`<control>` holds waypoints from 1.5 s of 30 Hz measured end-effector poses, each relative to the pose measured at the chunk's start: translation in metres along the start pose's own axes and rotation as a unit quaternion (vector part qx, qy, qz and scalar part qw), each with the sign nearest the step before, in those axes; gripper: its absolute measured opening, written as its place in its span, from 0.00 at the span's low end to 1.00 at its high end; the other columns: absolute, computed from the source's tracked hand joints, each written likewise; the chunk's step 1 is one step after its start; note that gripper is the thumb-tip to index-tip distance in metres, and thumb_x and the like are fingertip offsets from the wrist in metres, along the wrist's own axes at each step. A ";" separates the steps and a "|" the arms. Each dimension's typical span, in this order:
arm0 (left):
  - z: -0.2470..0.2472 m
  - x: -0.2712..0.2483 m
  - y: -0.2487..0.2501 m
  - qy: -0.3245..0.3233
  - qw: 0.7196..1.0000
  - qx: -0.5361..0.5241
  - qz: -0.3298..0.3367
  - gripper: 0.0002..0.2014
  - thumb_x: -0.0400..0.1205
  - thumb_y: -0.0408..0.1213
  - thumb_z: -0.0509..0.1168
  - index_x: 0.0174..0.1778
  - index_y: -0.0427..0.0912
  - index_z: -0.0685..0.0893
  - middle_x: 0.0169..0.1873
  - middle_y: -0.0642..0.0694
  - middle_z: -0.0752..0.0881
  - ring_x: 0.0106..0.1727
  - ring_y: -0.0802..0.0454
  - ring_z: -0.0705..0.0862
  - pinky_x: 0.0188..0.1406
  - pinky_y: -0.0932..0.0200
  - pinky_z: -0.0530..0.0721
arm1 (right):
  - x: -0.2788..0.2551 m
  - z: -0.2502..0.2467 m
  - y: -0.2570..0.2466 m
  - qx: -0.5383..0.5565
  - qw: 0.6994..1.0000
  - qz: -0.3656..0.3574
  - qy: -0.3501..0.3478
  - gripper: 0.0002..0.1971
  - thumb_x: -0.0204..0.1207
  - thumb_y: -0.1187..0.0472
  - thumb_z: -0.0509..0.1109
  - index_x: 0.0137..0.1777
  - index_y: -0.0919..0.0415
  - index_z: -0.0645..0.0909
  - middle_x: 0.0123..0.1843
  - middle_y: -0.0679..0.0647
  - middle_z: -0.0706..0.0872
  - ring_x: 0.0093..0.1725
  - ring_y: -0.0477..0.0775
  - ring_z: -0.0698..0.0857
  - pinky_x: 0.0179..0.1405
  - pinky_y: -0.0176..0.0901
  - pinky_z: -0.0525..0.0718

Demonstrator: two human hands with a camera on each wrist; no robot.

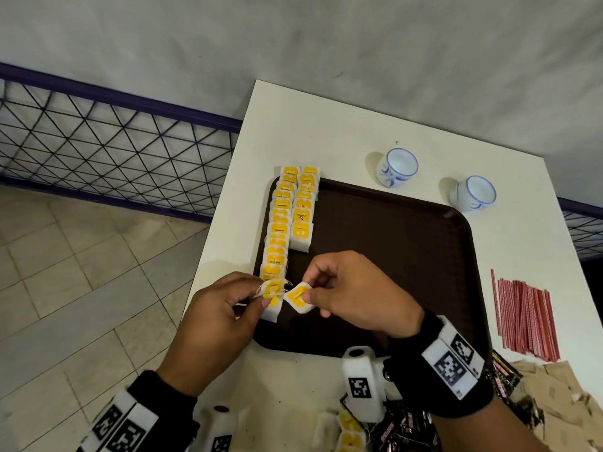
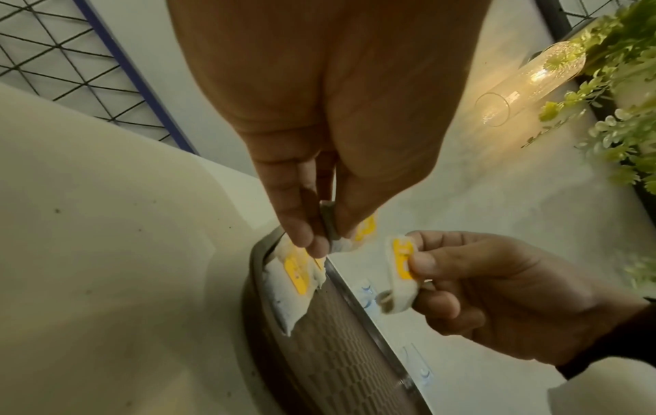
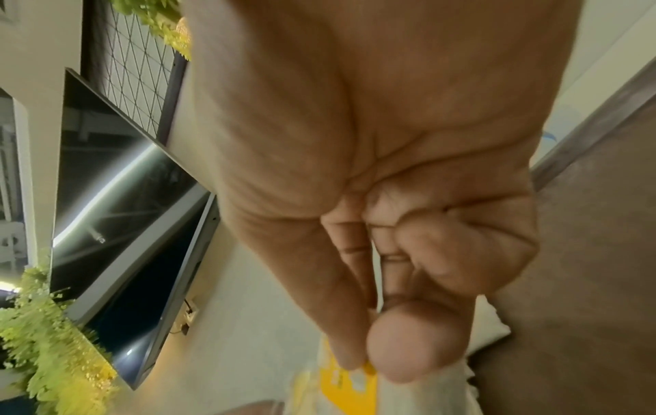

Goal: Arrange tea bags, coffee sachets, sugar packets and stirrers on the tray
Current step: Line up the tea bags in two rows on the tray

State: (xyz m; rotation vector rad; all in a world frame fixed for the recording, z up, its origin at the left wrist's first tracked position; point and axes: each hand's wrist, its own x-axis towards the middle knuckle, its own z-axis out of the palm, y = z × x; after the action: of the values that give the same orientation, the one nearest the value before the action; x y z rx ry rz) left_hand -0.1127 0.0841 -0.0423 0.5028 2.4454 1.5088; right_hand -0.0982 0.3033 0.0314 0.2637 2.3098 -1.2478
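Yellow-tagged tea bag [image 1: 299,298], print unreadable, right hand [image 1: 355,295]

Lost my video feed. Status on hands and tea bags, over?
Left hand pinching a tea bag at the tray's near-left corner. Right hand pinching another tea bag. Strings look tangled between them.

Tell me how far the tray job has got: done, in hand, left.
Done: two rows of tea bags lie along the left side of the tray.

In hand: the left hand pinches one tea bag and the right hand pinches another, low over the tray.

Left: the stirrers, dark sachets and brown packets lie on the table, off the tray.
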 end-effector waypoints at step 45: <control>-0.008 -0.011 -0.012 0.032 0.982 -0.114 -0.146 0.12 0.71 0.48 0.74 0.46 0.47 0.94 0.42 0.57 0.93 0.45 0.57 0.92 0.50 0.53 0.91 | 0.092 0.001 0.034 0.155 0.970 0.104 0.156 0.07 0.77 0.70 0.75 0.49 0.67 0.79 0.37 0.68 0.89 0.30 0.59 0.90 0.26 0.44 0.86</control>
State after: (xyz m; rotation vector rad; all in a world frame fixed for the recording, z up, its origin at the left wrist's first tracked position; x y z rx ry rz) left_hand -0.1081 0.0680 -0.0497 0.0479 2.2287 1.6665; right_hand -0.1637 0.3154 -0.0412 0.8432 2.2523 -1.5421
